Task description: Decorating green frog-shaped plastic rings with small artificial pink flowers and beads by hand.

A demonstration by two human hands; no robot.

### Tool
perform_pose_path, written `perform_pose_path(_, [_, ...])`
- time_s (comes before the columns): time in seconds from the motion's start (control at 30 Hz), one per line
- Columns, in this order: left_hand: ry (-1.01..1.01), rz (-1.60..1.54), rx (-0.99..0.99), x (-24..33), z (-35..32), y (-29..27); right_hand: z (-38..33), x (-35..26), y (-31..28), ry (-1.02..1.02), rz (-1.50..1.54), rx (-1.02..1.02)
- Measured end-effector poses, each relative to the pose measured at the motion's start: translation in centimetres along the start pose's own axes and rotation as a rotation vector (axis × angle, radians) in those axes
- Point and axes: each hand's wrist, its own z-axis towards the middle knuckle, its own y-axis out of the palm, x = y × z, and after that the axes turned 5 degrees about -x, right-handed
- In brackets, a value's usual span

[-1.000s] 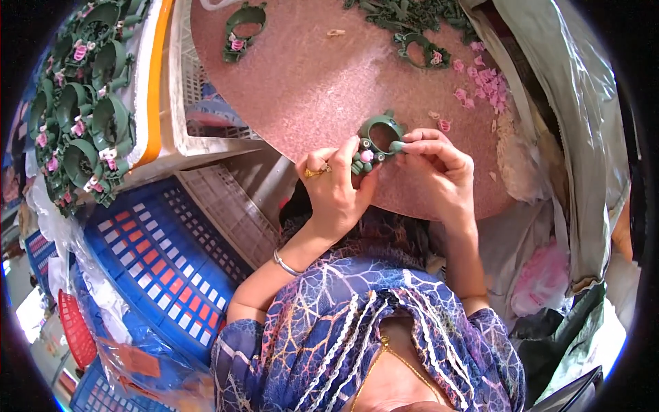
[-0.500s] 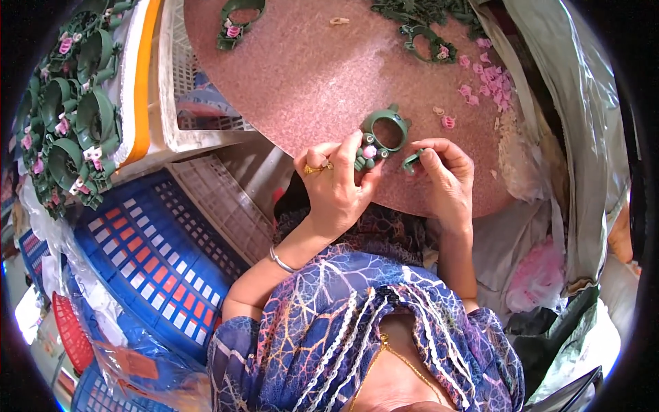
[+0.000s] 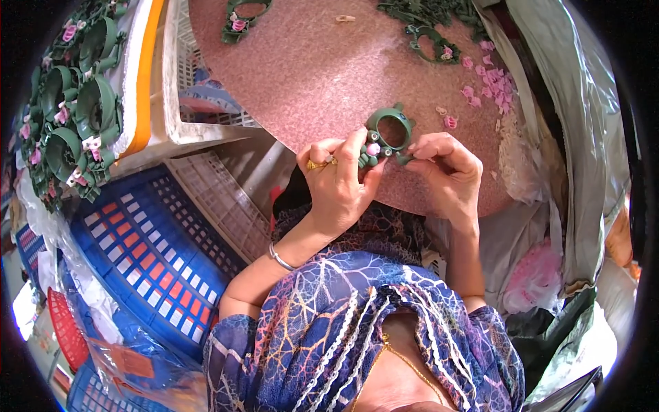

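My left hand (image 3: 341, 172) is closed on a green plastic ring piece (image 3: 410, 128) with a pink flower and small green knobs along its lower side. The open ring points away from me, above the table's near edge. In a pinch, the thumb and fingers of my right hand (image 3: 449, 168) hold a small green part (image 3: 403, 158) against the ring's lower right side. My fingertips partly hide that part, so I cannot tell whether it is joined on.
The round pinkish table (image 3: 295, 89) carries green rings with flowers (image 3: 430, 44), loose pink flowers (image 3: 495, 86) and small pale pieces. At left, many finished-looking green rings (image 3: 96, 103) fill a white box with an orange edge (image 3: 145, 75). A blue basket (image 3: 147, 261) leans below it.
My right hand has brought the small green part left, up to the ring piece. My left hand keeps its hold and has shifted slightly to the right.
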Motion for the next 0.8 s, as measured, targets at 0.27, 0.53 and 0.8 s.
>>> perform_pose_path(0.27, [0.007,-0.003,-0.012,0.0,-0.1,-0.2,1.6,-0.9,0.1,0.043,-0.188,-0.081])
perform_pose_path(0.53, [0.018,-0.007,-0.009,0.0,0.1,-0.2,3.7,-3.3,0.1,0.329,-0.353,-0.147])
perform_pose_path(0.8, [0.032,-0.008,-0.041,-0.4,-0.1,-0.2,5.5,-4.6,0.5,0.271,-0.625,-0.34])
